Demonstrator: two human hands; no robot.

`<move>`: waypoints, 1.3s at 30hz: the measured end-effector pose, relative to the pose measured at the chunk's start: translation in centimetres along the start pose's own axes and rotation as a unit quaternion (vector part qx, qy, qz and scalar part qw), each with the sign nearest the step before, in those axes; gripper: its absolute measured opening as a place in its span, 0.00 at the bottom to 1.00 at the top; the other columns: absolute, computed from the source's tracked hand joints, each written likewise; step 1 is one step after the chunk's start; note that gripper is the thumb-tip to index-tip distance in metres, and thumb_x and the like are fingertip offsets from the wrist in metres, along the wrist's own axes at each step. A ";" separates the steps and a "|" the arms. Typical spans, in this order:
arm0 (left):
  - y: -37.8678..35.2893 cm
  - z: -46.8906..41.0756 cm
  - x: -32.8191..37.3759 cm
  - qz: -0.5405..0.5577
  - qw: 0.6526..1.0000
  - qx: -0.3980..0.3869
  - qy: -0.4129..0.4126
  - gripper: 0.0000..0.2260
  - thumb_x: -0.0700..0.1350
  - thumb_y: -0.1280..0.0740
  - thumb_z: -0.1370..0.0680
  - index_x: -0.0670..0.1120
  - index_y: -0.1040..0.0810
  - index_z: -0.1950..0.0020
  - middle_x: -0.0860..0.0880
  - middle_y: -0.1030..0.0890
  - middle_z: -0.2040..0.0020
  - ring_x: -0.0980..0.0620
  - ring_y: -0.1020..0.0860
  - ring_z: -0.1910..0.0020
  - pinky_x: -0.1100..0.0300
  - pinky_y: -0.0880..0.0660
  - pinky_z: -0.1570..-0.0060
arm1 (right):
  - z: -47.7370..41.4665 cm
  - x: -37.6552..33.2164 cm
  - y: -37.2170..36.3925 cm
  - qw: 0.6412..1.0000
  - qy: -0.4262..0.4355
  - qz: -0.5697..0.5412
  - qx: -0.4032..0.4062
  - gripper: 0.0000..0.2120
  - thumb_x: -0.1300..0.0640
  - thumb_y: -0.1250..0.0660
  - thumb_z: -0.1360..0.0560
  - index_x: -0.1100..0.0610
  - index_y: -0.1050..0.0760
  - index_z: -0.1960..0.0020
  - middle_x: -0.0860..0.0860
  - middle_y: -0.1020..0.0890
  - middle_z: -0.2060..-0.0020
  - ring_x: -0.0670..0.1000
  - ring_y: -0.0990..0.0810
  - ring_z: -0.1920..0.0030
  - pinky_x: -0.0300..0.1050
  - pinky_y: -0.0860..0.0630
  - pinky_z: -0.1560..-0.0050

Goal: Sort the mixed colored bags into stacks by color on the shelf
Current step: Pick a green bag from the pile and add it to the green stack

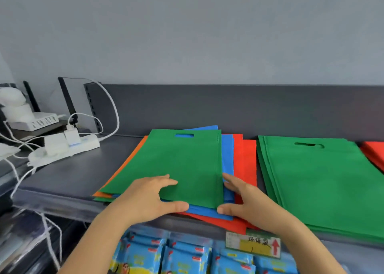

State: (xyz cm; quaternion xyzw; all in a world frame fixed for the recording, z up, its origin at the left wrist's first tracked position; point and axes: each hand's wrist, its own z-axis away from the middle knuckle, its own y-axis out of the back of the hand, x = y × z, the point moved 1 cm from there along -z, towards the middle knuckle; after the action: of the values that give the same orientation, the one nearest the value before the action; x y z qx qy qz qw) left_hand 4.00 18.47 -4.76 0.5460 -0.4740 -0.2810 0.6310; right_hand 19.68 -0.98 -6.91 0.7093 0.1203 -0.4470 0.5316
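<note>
Fingers (166,182) of left hand (145,199) and right hand (245,201) pinch top green bag (182,163) beside green stack (324,182).

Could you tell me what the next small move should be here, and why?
Probably lift the top green bag across to the green stack on the right: it lies atop the mixed pile, with the left hand and right hand at its near edge.

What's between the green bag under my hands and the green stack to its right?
In the head view: blue bag edges, then red bags, then bare shelf.
</note>
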 end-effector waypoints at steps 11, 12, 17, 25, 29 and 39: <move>0.3 -1.1 -0.5 -0.060 0.992 0.115 0.001 0.22 0.60 0.49 0.21 0.48 0.35 0.67 0.51 0.30 0.70 0.52 0.33 0.70 0.56 0.40 0.65 | 0.3 -0.3 -0.5 0.997 -0.034 -0.070 0.023 0.42 0.58 0.26 0.32 0.54 0.46 0.25 0.43 0.36 0.30 0.38 0.33 0.34 0.22 0.34 0.43; 0.3 -1.0 -0.6 -0.055 0.992 0.113 0.001 0.22 0.60 0.49 0.20 0.47 0.35 0.67 0.51 0.30 0.70 0.52 0.33 0.70 0.56 0.40 0.65 | 0.3 -0.3 -0.5 0.997 -0.034 -0.064 0.026 0.41 0.58 0.27 0.31 0.54 0.46 0.25 0.44 0.36 0.30 0.38 0.33 0.34 0.22 0.34 0.43; 0.6 -0.9 -0.6 -0.021 0.994 0.107 0.006 0.22 0.59 0.49 0.20 0.47 0.36 0.67 0.51 0.30 0.70 0.53 0.32 0.71 0.56 0.39 0.64 | 0.0 -0.3 -0.5 0.998 -0.043 -0.047 0.021 0.32 0.56 0.33 0.26 0.56 0.43 0.26 0.47 0.34 0.29 0.39 0.33 0.34 0.20 0.35 0.43; -0.8 -0.8 -0.3 -0.087 0.980 0.171 -0.051 0.21 0.59 0.48 0.20 0.46 0.26 0.60 0.48 0.22 0.66 0.45 0.22 0.62 0.55 0.34 0.65 | -2.5 -4.2 1.5 0.981 -0.188 -0.044 0.021 0.33 0.35 0.53 0.23 0.58 0.36 0.30 0.53 0.21 0.40 0.47 0.21 0.44 0.42 0.29 0.42; -0.7 -0.3 0.4 -0.154 0.944 0.248 -0.153 0.12 0.54 0.31 0.27 0.49 0.22 0.67 0.53 0.23 0.72 0.50 0.22 0.71 0.58 0.31 0.73 | -4.0 -5.9 1.7 0.940 -0.225 -0.241 0.092 0.19 0.48 0.34 0.24 0.62 0.29 0.43 0.57 0.19 0.51 0.54 0.16 0.59 0.40 0.21 0.65; -0.6 1.0 6.7 -0.175 0.920 0.287 -0.202 0.30 0.34 0.20 0.48 0.46 0.18 0.47 0.52 0.18 0.58 0.49 0.20 0.65 0.58 0.25 0.70 | 3.6 -2.5 6.7 0.939 -0.037 -0.264 0.219 0.18 0.77 0.36 0.30 0.61 0.24 0.45 0.52 0.17 0.51 0.44 0.16 0.59 0.31 0.23 0.65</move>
State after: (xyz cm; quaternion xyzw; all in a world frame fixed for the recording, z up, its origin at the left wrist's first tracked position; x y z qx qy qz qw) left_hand 5.87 12.04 -3.39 0.7098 -0.5487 -0.3426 0.2789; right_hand 20.73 -6.08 -0.77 0.7336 0.1826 -0.6128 0.2303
